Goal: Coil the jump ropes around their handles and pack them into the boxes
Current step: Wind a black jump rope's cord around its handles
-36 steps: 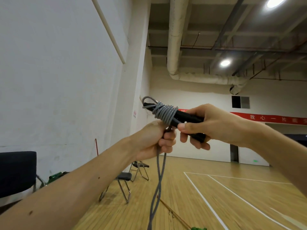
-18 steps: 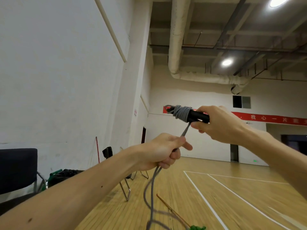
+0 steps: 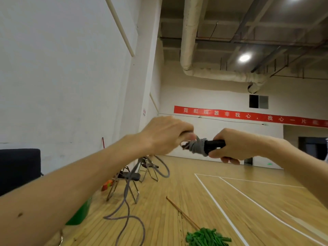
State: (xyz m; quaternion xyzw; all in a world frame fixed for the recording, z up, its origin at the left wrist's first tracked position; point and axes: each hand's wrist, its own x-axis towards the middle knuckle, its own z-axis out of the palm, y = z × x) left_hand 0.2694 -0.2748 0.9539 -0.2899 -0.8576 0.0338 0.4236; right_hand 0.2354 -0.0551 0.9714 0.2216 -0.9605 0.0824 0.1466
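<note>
Well off to the left of the left hand [image 3: 165,134], against the white wall: a black chair [image 3: 19,167]. Under that forearm, low on the wooden floor [image 3: 177,201]: a blurred green object [image 3: 79,213]. Below the left hand and farther back: two folding chairs [image 3: 131,176], side by side. Left hand palm down, fingers curled over the grey jump rope [image 3: 196,148] at the left end of its coil; blurred there, so the exact pinch hard to tell. From beneath that hand, loose rope dropping in open loops down to the floor. Just right of the left hand: several tight grey turns wound round the black handles [image 3: 214,144], held roughly level. Well below the coil, on the floor: a mop [image 3: 207,238] with green strands, its wooden stick slanting up and to the left. Clamped round the right part of the handles: the right hand [image 3: 234,148], fingers wrapped underneath, touching the edge of the coil. Both hands close together, parted only by the coil. Above and behind the right hand, on the far wall: a red banner [image 3: 248,116] with white characters.
</note>
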